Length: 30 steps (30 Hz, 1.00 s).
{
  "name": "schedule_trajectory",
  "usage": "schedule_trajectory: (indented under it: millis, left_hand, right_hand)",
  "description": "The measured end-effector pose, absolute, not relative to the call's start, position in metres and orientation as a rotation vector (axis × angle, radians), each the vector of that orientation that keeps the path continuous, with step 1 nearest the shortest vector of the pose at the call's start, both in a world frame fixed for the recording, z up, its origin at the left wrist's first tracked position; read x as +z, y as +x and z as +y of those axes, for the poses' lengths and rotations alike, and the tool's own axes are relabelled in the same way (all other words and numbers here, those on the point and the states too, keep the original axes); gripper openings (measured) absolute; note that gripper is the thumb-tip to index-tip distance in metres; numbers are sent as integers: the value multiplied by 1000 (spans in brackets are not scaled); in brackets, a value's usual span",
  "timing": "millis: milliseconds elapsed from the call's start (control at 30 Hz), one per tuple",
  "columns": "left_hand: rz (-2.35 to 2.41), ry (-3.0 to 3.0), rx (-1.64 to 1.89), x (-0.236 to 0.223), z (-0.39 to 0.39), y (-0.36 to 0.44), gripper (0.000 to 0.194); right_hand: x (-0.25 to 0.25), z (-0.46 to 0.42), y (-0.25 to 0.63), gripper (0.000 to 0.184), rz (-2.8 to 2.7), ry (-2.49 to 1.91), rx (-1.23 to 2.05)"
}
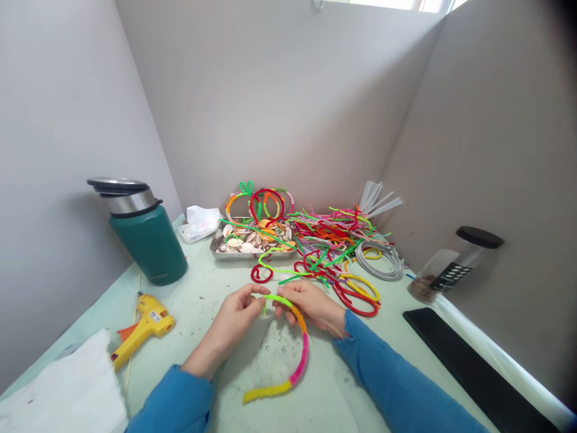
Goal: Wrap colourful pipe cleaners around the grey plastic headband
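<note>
Between my hands, above the middle of the table, is a curved hoop (301, 361) wrapped in pipe cleaner, in bands of yellow, pink, orange and lime green. My left hand (241, 313) pinches the lime green end, where a short tail of pipe cleaner hangs down. Close beside it, my right hand (306, 304) grips the hoop along its green and orange stretch, with some fingers behind it. The yellow end points toward me, low in the view. Just beyond my hands lie a red pipe cleaner spiral (262, 274) and a wavy lime green pipe cleaner (270, 264).
A metal tray (252, 255) of shells stands behind, with wrapped hoops on it. To its right are heaped pipe cleaners (324, 231), red-handled scissors (360, 307) and a grey wire coil (383, 264). At left are a green bottle (148, 246), yellow glue gun (146, 328) and white cloth (67, 391).
</note>
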State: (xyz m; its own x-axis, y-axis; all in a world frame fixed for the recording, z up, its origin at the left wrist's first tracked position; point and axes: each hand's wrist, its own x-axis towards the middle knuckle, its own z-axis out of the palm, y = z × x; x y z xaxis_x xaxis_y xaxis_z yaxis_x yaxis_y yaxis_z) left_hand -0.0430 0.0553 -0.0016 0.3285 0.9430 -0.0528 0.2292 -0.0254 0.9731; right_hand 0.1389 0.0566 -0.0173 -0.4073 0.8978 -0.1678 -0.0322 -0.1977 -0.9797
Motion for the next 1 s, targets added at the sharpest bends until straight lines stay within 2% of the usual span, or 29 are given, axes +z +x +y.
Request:
schedule_trajectory:
  millis: [67, 300, 633, 800, 1000]
  left_hand:
    - [1113, 1460, 819, 0, 54, -43, 26]
    - [1118, 1414, 787, 4, 53, -41, 17]
    - [1121, 1604, 928, -6, 58, -43, 21]
    - [1173, 1393, 834, -3, 56, -41, 31]
    - [1166, 1214, 846, -4, 59, -41, 29]
  right_hand:
    - [-15, 56, 138, 41, -1344, -1054, 1676]
    - [-15, 53, 133, 28, -1390, -1141, 1559]
    - [-11, 50, 129, 26, -1405, -1180, 1535]
    - [-10, 49, 127, 25, -1427, -1174, 1498]
    - [-7, 50, 128, 24, -1420, -1166, 1450]
